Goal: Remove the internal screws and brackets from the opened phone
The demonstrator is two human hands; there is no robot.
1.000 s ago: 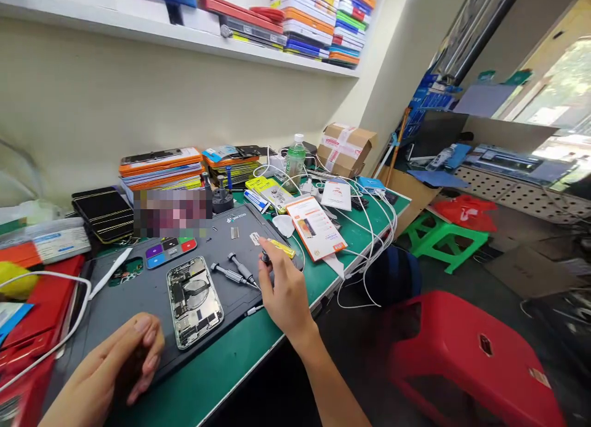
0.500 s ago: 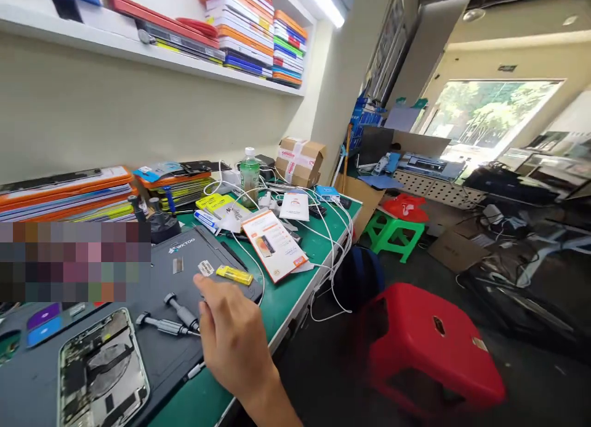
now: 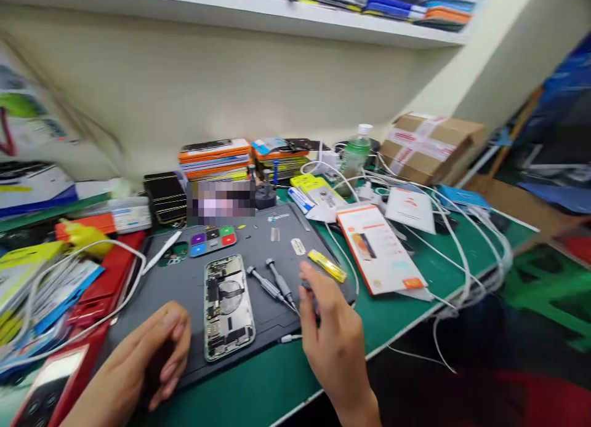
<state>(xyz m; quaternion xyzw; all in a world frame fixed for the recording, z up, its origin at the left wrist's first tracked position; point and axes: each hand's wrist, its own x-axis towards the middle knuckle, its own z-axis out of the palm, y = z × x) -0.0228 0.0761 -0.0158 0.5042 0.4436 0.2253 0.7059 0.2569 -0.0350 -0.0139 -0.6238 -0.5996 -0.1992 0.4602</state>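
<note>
My left hand [image 3: 154, 347] hovers at the front left of the dark grey mat [image 3: 184, 368], fingers loosely curled and apart, with nothing seen in them. To its right lies an opened phone [image 3: 229, 307], its inner parts showing. My right hand [image 3: 333, 335] is over the mat's right front edge, index finger and thumb apart. A small dark patch shows between them; what it is I cannot make out. Beside this hand lie two grey screwdrivers [image 3: 268, 284], tips towards it. A yellow strip-like packet [image 3: 327, 266] and a small white label [image 3: 298, 247] are just beyond the fingers.
A coloured tray [image 3: 213, 240] sits above the phone. On the right are an orange-and-white box [image 3: 381, 248], white cables [image 3: 462, 248], a green bottle [image 3: 356, 150] and a cardboard box [image 3: 425, 145]. Packets and a red case [image 3: 99, 291] crowd the left. A shelf [image 3: 231, 5] runs overhead.
The view has swung left, from the room and stools back to the bench. My left hand has come into view. My right hand stays by the screwdrivers and yellow packet.
</note>
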